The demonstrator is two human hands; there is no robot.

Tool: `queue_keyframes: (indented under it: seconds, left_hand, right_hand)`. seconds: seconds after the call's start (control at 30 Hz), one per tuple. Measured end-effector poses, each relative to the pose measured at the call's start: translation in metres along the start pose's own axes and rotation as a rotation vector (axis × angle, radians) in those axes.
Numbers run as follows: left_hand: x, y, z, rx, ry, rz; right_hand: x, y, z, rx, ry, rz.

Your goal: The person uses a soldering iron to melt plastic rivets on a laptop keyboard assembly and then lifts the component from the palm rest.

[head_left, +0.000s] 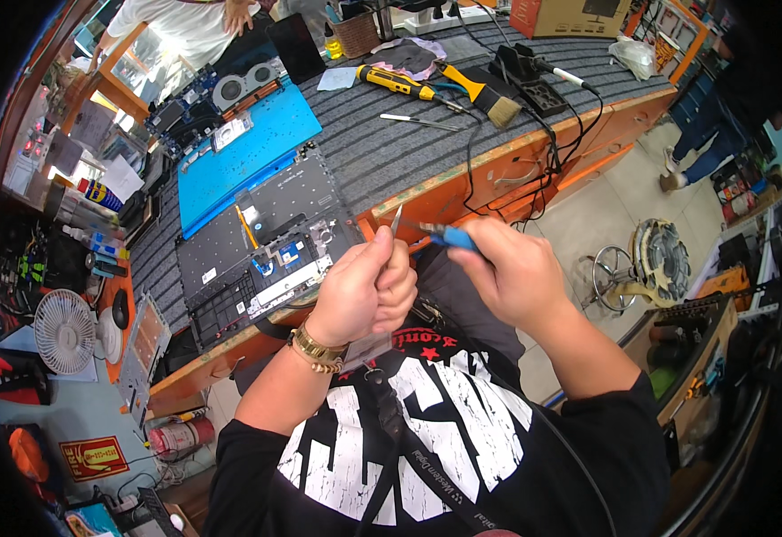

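Clock: read from the hands, 12 toward the top edge.
Left hand: the left hand (375,291) is curled, thumb pressed against the fingers, pinching a thin metal piece (397,218).
Metal piece: its pointed end stands up out of the grip, toward 12.
Right hand: the right hand (521,276) is wrapped around a blue tool (452,236), thumb along its handle.
Blue tool: its dark end aims at 9, near the metal piece; blur there, so I cannot tell if they touch.
Bench: the bench (355,139) has a black chassis (216,240) at 9, a blue panel (261,148) at 10, a yellow screwdriver (395,82) near 12, a brush (501,109) between 12 and 1, a soldering iron (570,78) at 1.
Floor: a stool (661,259) at 3.
Co-worker: a person (172,31) stands between 10 and 11, beyond the bench.
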State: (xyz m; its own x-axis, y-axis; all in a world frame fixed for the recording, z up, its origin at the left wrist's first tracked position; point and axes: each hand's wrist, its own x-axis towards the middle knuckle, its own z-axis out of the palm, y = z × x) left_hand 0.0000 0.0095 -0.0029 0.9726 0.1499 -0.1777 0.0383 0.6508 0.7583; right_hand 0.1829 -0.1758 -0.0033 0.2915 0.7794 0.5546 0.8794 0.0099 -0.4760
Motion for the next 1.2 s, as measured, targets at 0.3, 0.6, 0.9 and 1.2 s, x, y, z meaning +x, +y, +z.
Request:
queue_keyframes:
  seconds: [0.3, 0.6, 0.9, 1.2]
  left_hand:
    - [0.001, -0.004, -0.007, 0.191, 0.064, 0.036]
    - [0.006, -0.009, -0.012, 0.255, 0.179, 0.078]
    - [-0.009, -0.012, -0.019, 0.393, 0.229, 0.102]
    - [-0.037, -0.006, -0.020, 0.588, 0.201, 0.110]
  right_hand:
    - [0.007, -0.006, -0.011, -0.097, 0.033, 0.152]
    - [0.018, 0.003, -0.012, -0.161, -0.009, 0.275]
    - [0.029, 0.073, 0.000, 0.441, 0.074, 0.503]
    - [0.103, 0.123, 0.007, 0.542, 0.109, 0.809]
